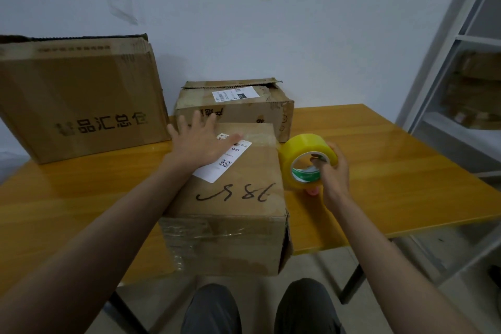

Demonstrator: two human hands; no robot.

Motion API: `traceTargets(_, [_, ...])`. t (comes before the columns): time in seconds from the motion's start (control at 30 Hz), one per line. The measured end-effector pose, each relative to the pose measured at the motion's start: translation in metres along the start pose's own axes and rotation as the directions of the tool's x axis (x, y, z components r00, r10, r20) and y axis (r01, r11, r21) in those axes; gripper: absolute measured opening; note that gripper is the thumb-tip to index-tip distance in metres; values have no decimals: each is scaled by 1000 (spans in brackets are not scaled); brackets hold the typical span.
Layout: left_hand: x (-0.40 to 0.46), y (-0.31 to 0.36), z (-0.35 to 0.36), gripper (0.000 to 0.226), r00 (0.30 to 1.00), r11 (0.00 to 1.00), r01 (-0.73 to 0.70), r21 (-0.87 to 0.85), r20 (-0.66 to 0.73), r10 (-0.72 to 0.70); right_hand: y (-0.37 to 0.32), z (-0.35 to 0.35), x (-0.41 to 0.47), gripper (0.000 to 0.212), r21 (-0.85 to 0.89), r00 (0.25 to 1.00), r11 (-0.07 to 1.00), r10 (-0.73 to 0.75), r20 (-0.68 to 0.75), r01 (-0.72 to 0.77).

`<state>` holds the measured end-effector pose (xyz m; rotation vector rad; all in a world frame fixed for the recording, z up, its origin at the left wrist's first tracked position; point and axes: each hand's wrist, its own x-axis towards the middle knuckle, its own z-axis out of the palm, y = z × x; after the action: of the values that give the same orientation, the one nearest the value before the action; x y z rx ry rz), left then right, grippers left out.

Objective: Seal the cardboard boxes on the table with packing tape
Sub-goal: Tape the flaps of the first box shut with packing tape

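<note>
— What sits at the far left of the frame?

— A big box [78, 95] with printed characters, standing on the yellow table [379, 171] against the wall.

— And your left hand?

— My left hand [199, 144] lies flat with fingers spread wide on top of the middle box [230, 198], partly covering its white label [222, 163]. That box sits at the near edge of the table, centre of the frame, with handwriting across its top and clear tape on its front face.

— What's behind it?

— A smaller box [235, 106] with a torn flap, touching or just beside the middle one.

— And to the right?

— My right hand [333, 168] grips the yellow tape roll [306, 160], fingers hooked through its core, held just beside the middle box's right edge. A grey shelf [461, 76] stands at the far right.
</note>
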<state>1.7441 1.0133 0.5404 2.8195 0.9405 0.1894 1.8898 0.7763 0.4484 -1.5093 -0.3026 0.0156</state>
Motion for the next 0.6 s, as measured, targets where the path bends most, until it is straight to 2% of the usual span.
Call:
traceTargets(0.1, [-4,-4,-4,118,993,985,83,-152,96,-69,1,5,-5,30,20,999,999,41,-1,-41])
traceTargets(0.3, [-3,-9,-7,115,991,970,96,-222,117,-71,3,8,-9,22,14,975,976,215,64,-216])
traceTargets(0.47, [1,-29,-13,118,985,941,118,-317,159,-70,-10,23,-14,16,135,926,921,347,148,-367])
traceTargets(0.53, [0,-37,-16,127,979,918,148,-369,184,-84,-17,29,-15,15,180,918,907,348,189,-381])
traceTargets(0.6, [7,-52,-16,124,972,877,184,-445,217,-94,-24,36,-15,26,216,926,914,292,241,-345])
